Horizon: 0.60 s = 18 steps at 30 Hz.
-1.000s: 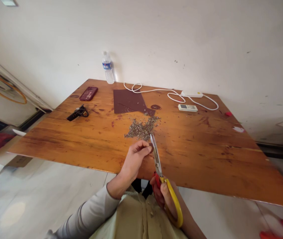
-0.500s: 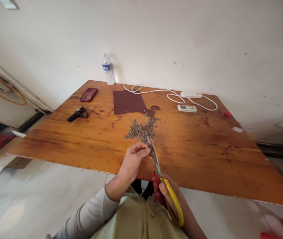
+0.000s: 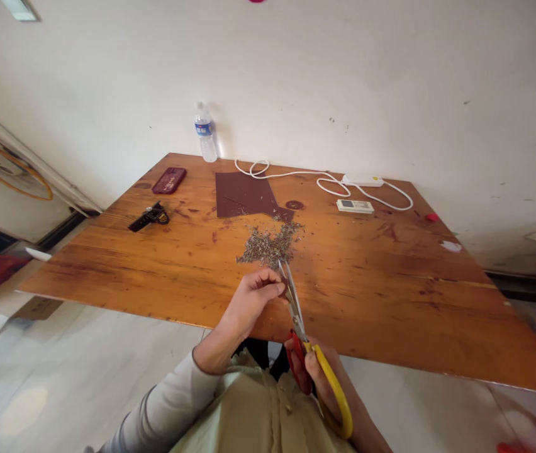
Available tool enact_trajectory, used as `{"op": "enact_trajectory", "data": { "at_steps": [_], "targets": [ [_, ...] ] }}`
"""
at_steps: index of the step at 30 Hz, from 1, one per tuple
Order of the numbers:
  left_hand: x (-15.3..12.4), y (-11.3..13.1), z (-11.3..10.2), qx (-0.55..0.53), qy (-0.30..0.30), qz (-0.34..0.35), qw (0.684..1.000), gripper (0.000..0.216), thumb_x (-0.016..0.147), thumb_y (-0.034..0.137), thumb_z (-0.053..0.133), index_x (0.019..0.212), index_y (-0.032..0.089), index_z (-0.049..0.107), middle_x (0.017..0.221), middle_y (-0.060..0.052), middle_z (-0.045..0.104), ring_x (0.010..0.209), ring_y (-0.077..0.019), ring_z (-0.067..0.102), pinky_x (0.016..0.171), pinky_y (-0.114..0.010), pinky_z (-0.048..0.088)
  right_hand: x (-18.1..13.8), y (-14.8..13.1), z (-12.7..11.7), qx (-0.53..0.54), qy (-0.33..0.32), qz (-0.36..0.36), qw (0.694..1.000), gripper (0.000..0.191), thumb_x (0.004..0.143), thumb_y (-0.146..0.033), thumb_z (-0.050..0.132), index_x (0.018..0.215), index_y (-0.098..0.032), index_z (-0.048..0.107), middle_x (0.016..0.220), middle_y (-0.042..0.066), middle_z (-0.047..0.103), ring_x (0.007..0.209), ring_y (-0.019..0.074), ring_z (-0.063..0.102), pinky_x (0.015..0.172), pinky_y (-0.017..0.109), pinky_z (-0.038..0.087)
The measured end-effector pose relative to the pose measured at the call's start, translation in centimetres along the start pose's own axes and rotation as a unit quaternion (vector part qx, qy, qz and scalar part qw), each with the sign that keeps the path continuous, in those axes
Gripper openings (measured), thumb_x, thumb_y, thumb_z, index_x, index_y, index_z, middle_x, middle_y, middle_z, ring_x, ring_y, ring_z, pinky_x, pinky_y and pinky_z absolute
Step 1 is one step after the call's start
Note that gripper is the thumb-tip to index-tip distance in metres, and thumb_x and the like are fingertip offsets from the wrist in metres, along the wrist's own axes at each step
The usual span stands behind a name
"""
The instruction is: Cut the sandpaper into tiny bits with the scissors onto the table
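Note:
My right hand (image 3: 322,371) grips a pair of scissors (image 3: 297,314) with one red and one yellow handle. Its metal blades point away from me and stand slightly apart. Between the thumb and fingers of my left hand (image 3: 251,299) is pinched a small dark maroon piece of paper (image 3: 284,288), mostly hidden by the fingers and right at the blades. Just beyond the blade tips lies a loose heap of fine grey-brown shreds (image 3: 268,245). Behind the heap, a dark maroon sheet of paper (image 3: 242,192) with a cut edge rests flat, some shreds scattered on it.
The wooden table (image 3: 178,264) meets a white wall. A water bottle (image 3: 206,135), a red phone (image 3: 169,180) and a black strap-like object (image 3: 149,217) are at the left. A white power strip (image 3: 362,180) with its cable and a remote control (image 3: 355,206) lie at the back right.
The scissor blades have opened wider and the handles have spread, with the yellow one a little lower. My left hand keeps its pinch in nearly the same place.

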State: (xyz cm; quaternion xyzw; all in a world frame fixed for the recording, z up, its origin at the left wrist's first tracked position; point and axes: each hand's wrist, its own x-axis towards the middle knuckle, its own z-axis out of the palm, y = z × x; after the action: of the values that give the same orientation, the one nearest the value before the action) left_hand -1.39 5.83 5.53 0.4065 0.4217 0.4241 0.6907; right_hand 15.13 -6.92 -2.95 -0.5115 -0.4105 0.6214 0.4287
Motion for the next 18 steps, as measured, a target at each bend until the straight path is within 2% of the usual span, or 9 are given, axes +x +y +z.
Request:
{"op": "enact_trajectory", "data": {
  "at_steps": [7, 14, 18],
  "targets": [
    [0.06, 0.1, -0.08, 0.008, -0.01, 0.006, 1.0, 0.021, 0.067, 0.033, 0.086, 0.063, 0.021, 0.069, 0.066, -0.001, 0.067, 0.066, -0.0173, 0.062, 0.072, -0.031, 0.05, -0.2, -0.32, 0.33, 0.013, -0.004, 0.022, 1.0, 0.079, 0.083, -0.097, 0.061, 0.101, -0.021, 0.07, 0.062, -0.005, 0.05, 0.045, 0.0119, 0.034, 0.046, 0.029, 0.026],
    [0.16, 0.1, -0.12, 0.022, -0.012, 0.001, 1.0, 0.019, 0.068, 0.033, 0.083, 0.064, 0.02, 0.07, 0.066, -0.003, 0.069, 0.068, -0.0177, 0.063, 0.074, -0.031, 0.048, -0.25, -0.5, 0.68, 0.048, -0.018, 0.002, 0.999, 0.074, 0.087, -0.095, 0.062, 0.094, -0.022, 0.065, 0.056, -0.009, 0.044, 0.043, 0.0099, 0.03, 0.044, 0.026, 0.026],
    [0.24, 0.23, -0.22, 0.021, -0.024, 0.002, 0.999, 0.019, 0.067, 0.033, 0.084, 0.064, 0.02, 0.07, 0.067, -0.002, 0.069, 0.067, -0.0177, 0.062, 0.074, -0.032, 0.048, -0.37, -0.95, 0.81, 0.058, -0.022, 0.015, 0.998, 0.075, 0.083, -0.097, 0.064, 0.091, -0.022, 0.063, 0.056, -0.01, 0.04, 0.044, 0.0089, 0.026, 0.042, 0.025, 0.026]
  ]
}}
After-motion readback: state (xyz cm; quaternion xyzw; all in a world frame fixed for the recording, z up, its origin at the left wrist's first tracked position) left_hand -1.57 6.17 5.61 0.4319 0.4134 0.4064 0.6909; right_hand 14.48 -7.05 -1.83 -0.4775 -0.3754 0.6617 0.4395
